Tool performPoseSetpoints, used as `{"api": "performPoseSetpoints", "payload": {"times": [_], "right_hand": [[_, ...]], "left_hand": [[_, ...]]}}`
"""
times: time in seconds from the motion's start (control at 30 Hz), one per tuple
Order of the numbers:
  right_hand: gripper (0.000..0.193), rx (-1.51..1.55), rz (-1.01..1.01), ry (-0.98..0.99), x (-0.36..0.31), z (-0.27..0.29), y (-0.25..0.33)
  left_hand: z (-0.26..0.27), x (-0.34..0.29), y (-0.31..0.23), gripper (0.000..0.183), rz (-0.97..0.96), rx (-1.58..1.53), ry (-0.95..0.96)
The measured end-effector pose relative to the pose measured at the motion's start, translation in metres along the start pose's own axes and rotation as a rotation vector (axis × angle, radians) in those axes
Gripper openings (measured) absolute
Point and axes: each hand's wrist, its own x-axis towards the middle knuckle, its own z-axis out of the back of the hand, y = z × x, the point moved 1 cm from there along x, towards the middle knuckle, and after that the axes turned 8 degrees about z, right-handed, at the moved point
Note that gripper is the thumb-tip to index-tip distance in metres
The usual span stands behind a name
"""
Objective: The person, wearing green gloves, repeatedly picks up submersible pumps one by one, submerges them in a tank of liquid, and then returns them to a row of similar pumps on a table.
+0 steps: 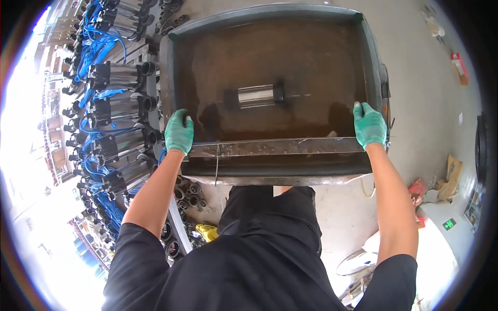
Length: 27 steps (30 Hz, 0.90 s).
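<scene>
A large rectangular metal tray (373, 57) with raised dark walls fills the upper centre of the frame. The left hand (179, 132), in a green glove, is wrapped over the tray's near rim at its lower left corner; the right hand (369, 124), gloved the same, is clamped over the near rim at the lower right corner. Both hold the tray firmly, fingers curled over the edge.

Inside, the tray holds a shallow pool of brown, murky liquid (306, 62), and one shiny metal cylinder with black end caps (257, 96) lies on its side in the middle, well apart from every wall.

The tray's left wall sits just beside a crowded row of similar cylinders with blue hoses (111, 103) running down the left of the frame, leaving little room on that side. To the right of the tray the bare concrete floor (425, 103) lies open. Below the near rim, at lower centre, black pipe fittings (189, 194) are heaped close by the person's dark trousers.
</scene>
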Motion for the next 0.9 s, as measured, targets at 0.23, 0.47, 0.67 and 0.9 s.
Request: {"api": "performPoseSetpoints", "payload": {"times": [0.23,0.47,0.67,0.9], "right_hand": [[0.044,-0.004,0.005,0.016,0.001,-0.002,0.002],[0.043,-0.003,0.022,-0.034,-0.001,-0.005,0.002],[0.043,-0.005,0.034,-0.045,-0.002,-0.005,0.001],[0.043,-0.015,0.016,0.024,0.0,-0.001,0.006]], "left_hand": [[0.004,0.0,0.001,0.024,0.035,0.089,0.001],[0.005,-0.001,0.001,0.024,0.071,0.089,0.014],[0.003,-0.001,0.005,0.026,0.051,0.073,-0.017],[-0.007,0.009,-0.066,0.029,-0.051,-0.082,0.285]]}}
